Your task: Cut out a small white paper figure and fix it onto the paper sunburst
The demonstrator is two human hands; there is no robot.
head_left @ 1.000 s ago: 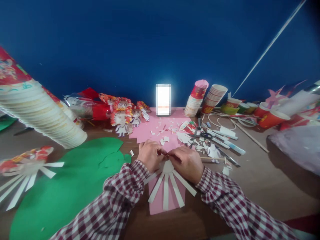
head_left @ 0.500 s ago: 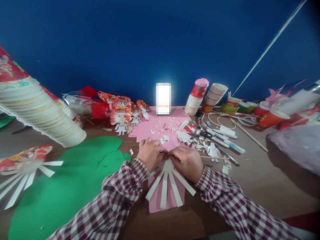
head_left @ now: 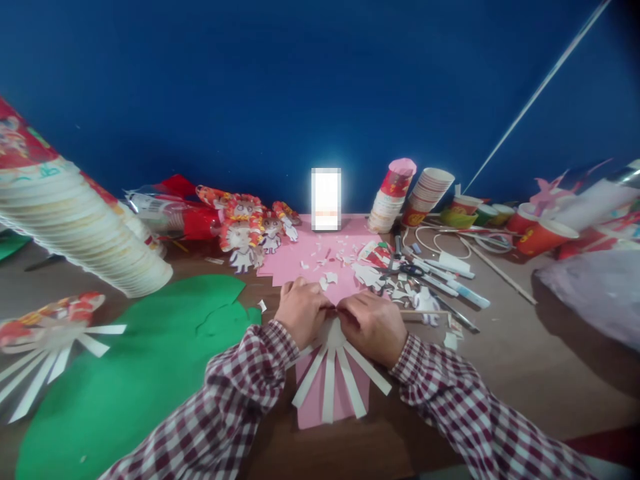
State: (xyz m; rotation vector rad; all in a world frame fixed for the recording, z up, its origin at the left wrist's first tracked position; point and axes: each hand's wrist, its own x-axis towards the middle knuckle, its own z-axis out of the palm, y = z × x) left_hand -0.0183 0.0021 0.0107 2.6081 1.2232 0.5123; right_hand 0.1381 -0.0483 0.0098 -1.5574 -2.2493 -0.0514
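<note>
The green sheet [head_left: 150, 360] lay unchanged to my left. Ahead of me, the fringed white paper [head_left: 334, 340] rested over pink paper [head_left: 311, 412], its strips swung slightly left since a second earlier. My left hand [head_left: 303, 310] and right hand [head_left: 374, 327] pinched its upper end, fingertips close, right fingers curled tighter; the work had barely shifted, I judged.

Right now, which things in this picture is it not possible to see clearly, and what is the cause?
In the head view:
White strip-cut paper: far end hidden by the left hand and the right hand.
Grip on it, pinching or only touching: hidden by the backs of these hands.
Large cup stack: upper end cut off by the left edge.
Translucent bag: cut off by the right edge.
Anything behind the pixelated white block: covered.
</note>
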